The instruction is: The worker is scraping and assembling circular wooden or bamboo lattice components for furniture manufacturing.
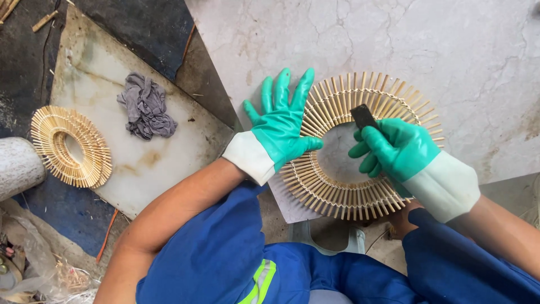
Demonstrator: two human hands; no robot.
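A ring of radiating bamboo sticks [337, 194] lies flat on a pale stone slab [450, 50]. My left hand [279, 124], in a green glove with a white cuff, rests flat on the ring's left side with fingers spread. My right hand [396, 149], gloved the same way, pinches a small dark flat piece [364, 116] over the ring's upper right part.
A second bamboo ring [70, 146] lies at the left on another stone slab [169, 169], near a crumpled grey rag [146, 106]. A pale cylinder [17, 167] sits at the far left. Plastic bag and bamboo scraps [50, 276] lie at bottom left.
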